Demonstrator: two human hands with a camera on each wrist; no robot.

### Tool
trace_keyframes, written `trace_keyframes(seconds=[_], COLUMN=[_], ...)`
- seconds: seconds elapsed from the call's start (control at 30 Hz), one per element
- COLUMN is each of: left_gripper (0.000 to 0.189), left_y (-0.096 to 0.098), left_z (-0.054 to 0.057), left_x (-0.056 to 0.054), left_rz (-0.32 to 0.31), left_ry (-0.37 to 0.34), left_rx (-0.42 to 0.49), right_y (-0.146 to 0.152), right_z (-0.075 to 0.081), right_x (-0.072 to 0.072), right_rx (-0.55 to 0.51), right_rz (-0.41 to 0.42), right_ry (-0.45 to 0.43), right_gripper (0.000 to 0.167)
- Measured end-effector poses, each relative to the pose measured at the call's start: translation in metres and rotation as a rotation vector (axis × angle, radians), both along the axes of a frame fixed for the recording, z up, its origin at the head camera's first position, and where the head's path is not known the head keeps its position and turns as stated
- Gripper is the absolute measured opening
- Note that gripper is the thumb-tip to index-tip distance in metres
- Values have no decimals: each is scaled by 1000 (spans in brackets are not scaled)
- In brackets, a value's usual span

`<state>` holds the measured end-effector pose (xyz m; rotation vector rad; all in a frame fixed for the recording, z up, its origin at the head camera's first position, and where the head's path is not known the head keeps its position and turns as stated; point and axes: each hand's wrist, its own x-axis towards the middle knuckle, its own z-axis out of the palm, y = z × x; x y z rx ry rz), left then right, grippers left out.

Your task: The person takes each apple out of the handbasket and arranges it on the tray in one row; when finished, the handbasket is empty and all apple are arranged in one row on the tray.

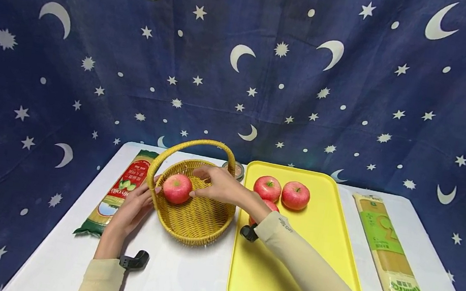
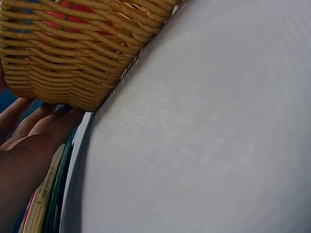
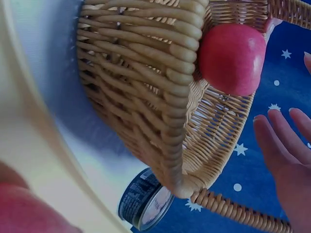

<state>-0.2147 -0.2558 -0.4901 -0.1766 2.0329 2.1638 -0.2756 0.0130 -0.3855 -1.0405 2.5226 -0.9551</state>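
A yellow wicker basket [image 1: 197, 222] with an arched handle stands on the white table, left of the middle. Inside it, against its left side, lies a red apple [image 1: 177, 189]. My left hand [image 1: 132, 211] holds the basket's left side, its fingers along the outside of the weave [image 2: 58, 73] and the thumb by the rim. Over the basket's opening reaches my right hand [image 1: 223, 185], under the handle, fingers spread and slightly bent. In the right wrist view a gap shows between the right hand [image 3: 291, 160] and the apple [image 3: 233, 58].
A yellow tray [image 1: 300, 274] to the right bears more red apples [image 1: 295, 195], one partly behind the right wrist. A round tin [image 3: 146, 199] stands behind the basket. Noodle packs lie on the left [image 1: 127, 183] and far right [image 1: 388, 252]. A starry blue cloth [image 1: 240, 97] hangs behind.
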Motion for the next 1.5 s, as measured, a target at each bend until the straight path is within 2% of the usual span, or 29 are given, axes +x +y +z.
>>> trace_keyframes(seconds=[0.2, 0.47, 0.7, 1.0, 1.27, 1.5], left_gripper=[66, 63, 63, 62, 61, 59], left_y=[0, 2, 3, 1, 0, 2], left_z=[0, 0, 2, 3, 3, 2], left_x=[0, 0, 1, 2, 1, 0], left_rz=[20, 38, 28, 34, 30, 49], left_ry=[-32, -28, 31, 30, 25, 22], left_rx=[11, 13, 46, 51, 38, 53], right_y=[-13, -27, -35, -46, -57, -63], right_z=[-2, -8, -10, -9, -6, -15], right_x=[-6, -12, -18, -23, -26, -27], right_rx=[34, 55, 71, 120, 190, 221], right_rz=[3, 3, -12, 23, 52, 35], right_ry=[-17, -14, -37, -79, -47, -30], right_gripper=[60, 60, 64, 72, 72, 73])
